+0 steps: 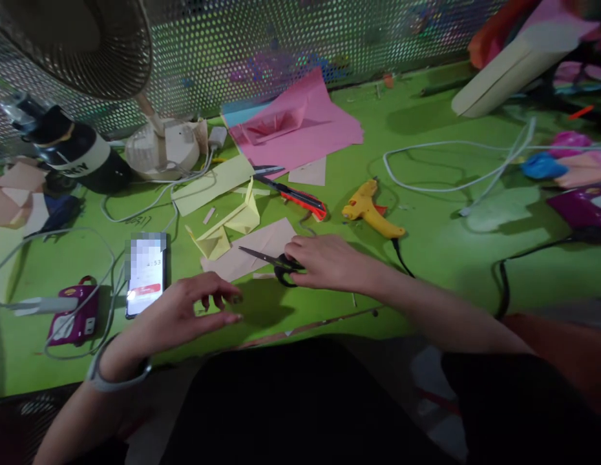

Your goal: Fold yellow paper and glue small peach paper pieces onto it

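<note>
Held the scissors (260, 256) in the right hand (329, 261), fingers clamped on the handles, blades over pale pink paper (276, 236) on the green surface (426, 258), with the left hand (184, 310) empty, fingers apart, beside the phone (146, 274).

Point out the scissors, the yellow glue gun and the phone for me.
Scissors (260, 254): head view, on the blades.
Yellow glue gun (365, 205): head view, on the body.
Phone (145, 274): head view, on the lit screen.

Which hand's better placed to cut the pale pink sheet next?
Right, I'd say: the right hand is at the handles of the black scissors, blades over the pale pink sheet. The left hand holds nothing visible, so it suits steadying.
</note>
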`<state>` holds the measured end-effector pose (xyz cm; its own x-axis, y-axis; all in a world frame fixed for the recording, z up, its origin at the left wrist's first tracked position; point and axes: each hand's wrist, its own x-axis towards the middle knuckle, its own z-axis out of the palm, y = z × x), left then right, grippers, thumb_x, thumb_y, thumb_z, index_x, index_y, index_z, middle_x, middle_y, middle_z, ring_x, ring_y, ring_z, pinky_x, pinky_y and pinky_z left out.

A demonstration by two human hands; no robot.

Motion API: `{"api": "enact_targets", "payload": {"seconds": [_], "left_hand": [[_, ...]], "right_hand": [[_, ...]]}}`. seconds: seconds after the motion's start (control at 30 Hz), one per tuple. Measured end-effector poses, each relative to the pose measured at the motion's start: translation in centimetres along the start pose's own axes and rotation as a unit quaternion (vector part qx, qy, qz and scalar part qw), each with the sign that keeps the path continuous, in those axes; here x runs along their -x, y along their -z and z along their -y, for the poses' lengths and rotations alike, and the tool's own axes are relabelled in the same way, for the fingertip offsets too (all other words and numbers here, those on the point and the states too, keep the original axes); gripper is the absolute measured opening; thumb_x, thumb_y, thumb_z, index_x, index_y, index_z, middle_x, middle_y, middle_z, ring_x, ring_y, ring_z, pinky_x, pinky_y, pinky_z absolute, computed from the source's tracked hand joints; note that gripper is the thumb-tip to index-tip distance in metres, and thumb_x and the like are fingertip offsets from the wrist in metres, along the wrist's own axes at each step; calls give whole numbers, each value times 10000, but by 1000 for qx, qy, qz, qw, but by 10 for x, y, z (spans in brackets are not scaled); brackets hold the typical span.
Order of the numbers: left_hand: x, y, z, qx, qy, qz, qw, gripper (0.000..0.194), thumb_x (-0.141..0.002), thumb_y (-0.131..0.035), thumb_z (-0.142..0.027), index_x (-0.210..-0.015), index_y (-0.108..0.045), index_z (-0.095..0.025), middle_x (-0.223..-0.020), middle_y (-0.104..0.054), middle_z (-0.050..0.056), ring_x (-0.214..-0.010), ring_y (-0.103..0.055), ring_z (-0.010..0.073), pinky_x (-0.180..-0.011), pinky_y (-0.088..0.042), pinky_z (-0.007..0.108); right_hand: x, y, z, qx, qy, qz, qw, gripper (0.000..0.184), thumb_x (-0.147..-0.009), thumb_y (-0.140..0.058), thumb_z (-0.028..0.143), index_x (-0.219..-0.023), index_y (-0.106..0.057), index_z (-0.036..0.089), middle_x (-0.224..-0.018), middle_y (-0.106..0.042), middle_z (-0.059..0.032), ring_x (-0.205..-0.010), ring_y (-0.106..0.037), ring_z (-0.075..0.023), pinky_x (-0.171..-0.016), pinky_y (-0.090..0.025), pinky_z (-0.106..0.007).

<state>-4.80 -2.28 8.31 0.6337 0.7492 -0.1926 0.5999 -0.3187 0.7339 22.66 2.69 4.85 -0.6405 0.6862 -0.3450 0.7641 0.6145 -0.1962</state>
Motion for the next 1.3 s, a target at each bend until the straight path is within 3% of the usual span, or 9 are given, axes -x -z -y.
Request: {"api": "enact_targets", "payload": {"seconds": [0.07,0.17,0.33,0.5,0.53,0.67,0.73,0.93,1.3], "left_hand": [[5,12,-11,57,-30,50,997,259,-843,-701,-316,-1087,-665,-239,-941,-706,38,-834,-668,160,-745,-530,257],[1,16,-14,62,-24,55,996,238,-849,-688,-328,-1072,-674,-245,-896,-719,29,-790,-676,151,-700,-526,237],[-19,14,6,-94,58,-108,988,284,-882,-607,-421,-1004,-697,-181,-868,-712,54,-690,-643,147,-598,-490,241],[-50,64,34,-172,110,-288,936,283,-852,-629,-409,-990,-718,-177,-834,-700,44,-708,-624,145,-640,-478,246],[-59,74,42,-184,125,-272,936,275,-818,-659,-381,-976,-723,-165,-839,-702,48,-728,-627,153,-666,-479,256],[-98,92,75,-159,148,-78,973,345,-750,-678,-301,-1050,-704,-132,-899,-719,55,-777,-644,168,-703,-470,253],[-111,88,85,-186,146,-53,970,387,-700,-700,-278,-1061,-701,-139,-894,-720,43,-774,-637,173,-713,-458,257],[-114,74,94,-170,157,-54,972,191,-698,-639,-252,-844,-713,-153,-777,-698,20,-718,-614,169,-700,-449,270],[-102,79,94,-221,165,-66,959,251,-657,-681,-347,-838,-712,-176,-805,-701,28,-716,-599,181,-735,-439,292]], "right_hand": [[0,1,0,3,-7,-1,1000,183,-844,-581,284,-946,-617,136,-974,-671,-101,-760,-594,-195,-535,-201,-301],[-1,2,-1,-3,-15,0,1000,172,-824,-585,286,-910,-629,143,-949,-690,-104,-751,-606,-208,-530,-206,-304],[-1,6,-8,-23,-30,3,999,169,-796,-599,331,-863,-629,179,-856,-700,-71,-725,-602,-204,-528,-229,-292],[0,8,-12,-15,-44,15,999,148,-803,-569,333,-829,-605,191,-790,-680,-56,-683,-578,-188,-534,-228,-284],[0,8,-12,-14,-43,20,999,147,-803,-566,330,-832,-603,191,-791,-678,-54,-680,-575,-185,-535,-230,-281],[-1,6,-13,-16,-29,27,999,132,-803,-571,318,-848,-600,196,-792,-675,-43,-672,-564,-177,-531,-228,-272],[-2,4,-15,-14,-21,19,1000,119,-810,-574,308,-847,-597,197,-805,-675,-40,-670,-562,-173,-525,-220,-269],[-4,-3,-22,-26,3,2,1000,93,-809,-607,284,-847,-585,202,-795,-675,-25,-665,-573,-161,-518,-218,-264],[-3,-1,-20,-27,-2,21,999,97,-843,-582,286,-875,-569,195,-849,-671,-39,-699,-579,-173,-519,-229,-265]]}}
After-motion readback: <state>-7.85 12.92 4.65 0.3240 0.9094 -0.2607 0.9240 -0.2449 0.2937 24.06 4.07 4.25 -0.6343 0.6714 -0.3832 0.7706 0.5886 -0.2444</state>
